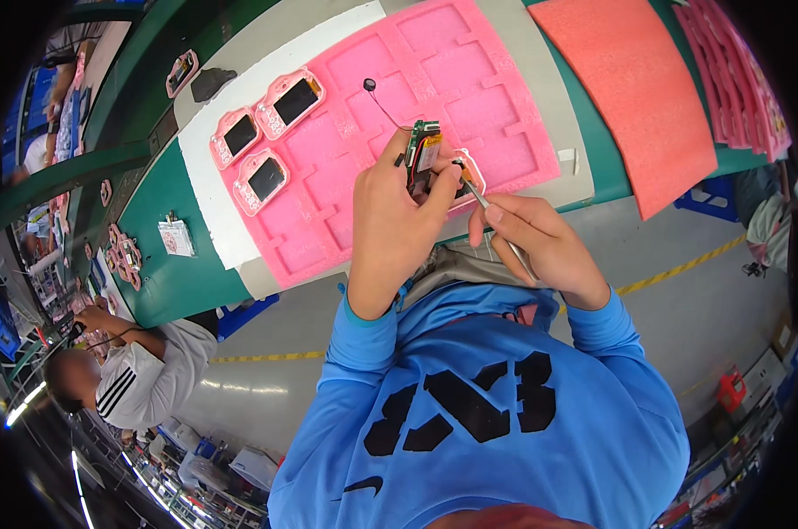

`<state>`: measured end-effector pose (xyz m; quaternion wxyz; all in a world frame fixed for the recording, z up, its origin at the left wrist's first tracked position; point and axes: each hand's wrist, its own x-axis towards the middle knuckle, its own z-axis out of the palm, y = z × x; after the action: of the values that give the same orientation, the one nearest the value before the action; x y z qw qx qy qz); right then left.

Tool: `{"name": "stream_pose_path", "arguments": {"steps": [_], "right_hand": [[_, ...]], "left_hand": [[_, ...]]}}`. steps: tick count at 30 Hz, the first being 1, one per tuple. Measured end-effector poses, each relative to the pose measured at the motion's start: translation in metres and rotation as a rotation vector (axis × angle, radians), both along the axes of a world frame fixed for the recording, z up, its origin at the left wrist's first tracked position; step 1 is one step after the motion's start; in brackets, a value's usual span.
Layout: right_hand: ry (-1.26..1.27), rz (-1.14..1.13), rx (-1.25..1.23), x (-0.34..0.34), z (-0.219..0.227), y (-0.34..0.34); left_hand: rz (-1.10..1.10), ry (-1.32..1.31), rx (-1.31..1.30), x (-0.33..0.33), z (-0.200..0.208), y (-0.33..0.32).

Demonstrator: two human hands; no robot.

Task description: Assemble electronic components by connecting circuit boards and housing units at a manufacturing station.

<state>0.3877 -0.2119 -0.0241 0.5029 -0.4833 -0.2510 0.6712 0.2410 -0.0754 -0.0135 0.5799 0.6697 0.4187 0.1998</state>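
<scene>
My left hand (388, 212) is closed on a small green circuit board (427, 128) with a yellow-taped, silvery battery and red wires. From the board a thin wire runs up to a small round black part (369, 85) lying over the foam. In my right hand (544, 238) are slim metal tweezers (475, 192), gripped like a pen. Their tips reach a small dark part beside my left fingertips. A pink-edged housing (471, 162) shows partly behind both hands; the rest of it is covered. Under the work lies a pink foam tray (350, 110) with square recesses.
Three pink handheld devices (267, 179) with dark screens sit at the tray's left side. An orange-pink foam sheet (628, 88) and stacked pink foam (734, 79) are to the right. A clear packet (176, 238) lies on the green table (209, 286). Another person (143, 370) works at left.
</scene>
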Motion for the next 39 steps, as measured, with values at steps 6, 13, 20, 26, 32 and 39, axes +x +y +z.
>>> {"name": "stream_pose_path", "arguments": {"steps": [6, 13, 20, 26, 32, 39], "right_hand": [[0.039, -0.010, -0.027, -0.003, -0.003, -0.003], [-0.038, -0.035, 0.056, -0.010, -0.008, -0.014], [-0.425, -0.043, 0.171, -0.019, -0.002, -0.017], [-0.666, -0.043, 0.198, -0.020, 0.002, -0.020], [-0.711, 0.003, 0.227, -0.017, 0.004, -0.020], [-0.714, 0.013, 0.232, -0.020, 0.006, -0.021]], "left_hand": [[-0.023, -0.026, 0.060, -0.010, 0.001, -0.004], [0.015, -0.070, -0.375, -0.049, 0.018, -0.025], [-0.077, -0.120, -0.433, -0.053, 0.009, -0.022], [-0.114, -0.102, -0.422, -0.054, 0.008, -0.023], [-0.137, -0.117, -0.389, -0.056, 0.005, -0.023], [-0.072, -0.087, -0.369, -0.050, 0.006, -0.026]]}}
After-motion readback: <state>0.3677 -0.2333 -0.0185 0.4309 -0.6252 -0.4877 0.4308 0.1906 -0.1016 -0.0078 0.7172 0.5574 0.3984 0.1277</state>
